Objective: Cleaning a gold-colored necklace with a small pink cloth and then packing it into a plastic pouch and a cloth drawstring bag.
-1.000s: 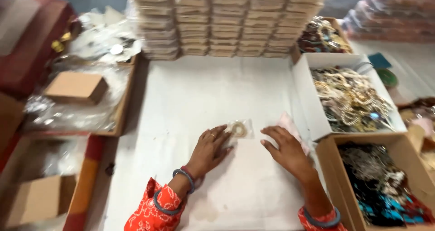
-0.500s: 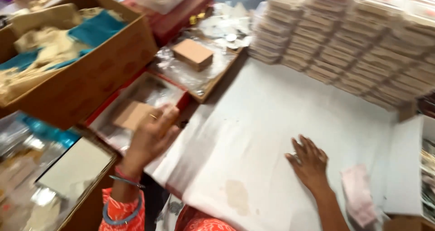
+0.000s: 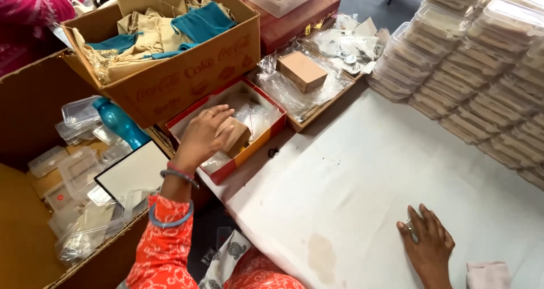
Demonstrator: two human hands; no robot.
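Box [image 3: 237,137] under left hand [image 3: 203,136] grip

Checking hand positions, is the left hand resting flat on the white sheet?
No, the left hand is on a small brown box in the red tray.

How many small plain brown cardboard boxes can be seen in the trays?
2. One small brown box is in the red-edged tray, under the left hand; the other lies on plastic bags behind it. More may be hidden.
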